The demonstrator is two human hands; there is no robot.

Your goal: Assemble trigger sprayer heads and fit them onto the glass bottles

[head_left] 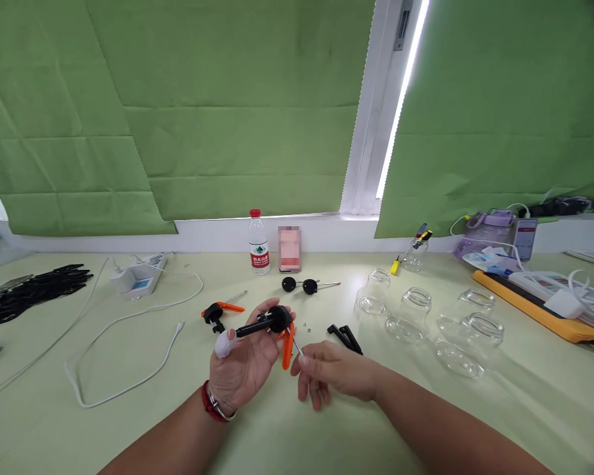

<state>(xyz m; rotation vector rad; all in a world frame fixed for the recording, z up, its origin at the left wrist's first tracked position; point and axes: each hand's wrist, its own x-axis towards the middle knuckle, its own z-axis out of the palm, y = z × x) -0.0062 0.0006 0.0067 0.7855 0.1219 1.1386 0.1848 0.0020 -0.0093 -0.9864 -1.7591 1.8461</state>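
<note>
Tilted across my left hand [245, 373] lies a black assembly [277, 319] with a round black head, a black stem and an orange lever [288, 346]; the fingers curl behind it. A white wrapping covers my left thumb. My right hand [329, 373] pinches a thin metal rod [299, 349] beside the orange lever; its far end is hidden. To the left rests a similar black and orange assembly [215, 315]. Just beyond my right hand are two black plastic pieces [345, 338]. Small metal nuts [307, 328] are scattered nearby. Further back lie round black pieces with metal rods [310, 286].
Several clear jars [410, 316] stand on the right. A water bottle [259, 247] and a phone [290, 249] stand at the back. A jar with screwdrivers [416, 254] is at the back right. A white cable [123, 323], a power strip [141, 277] and black strips [30, 293] occupy the left.
</note>
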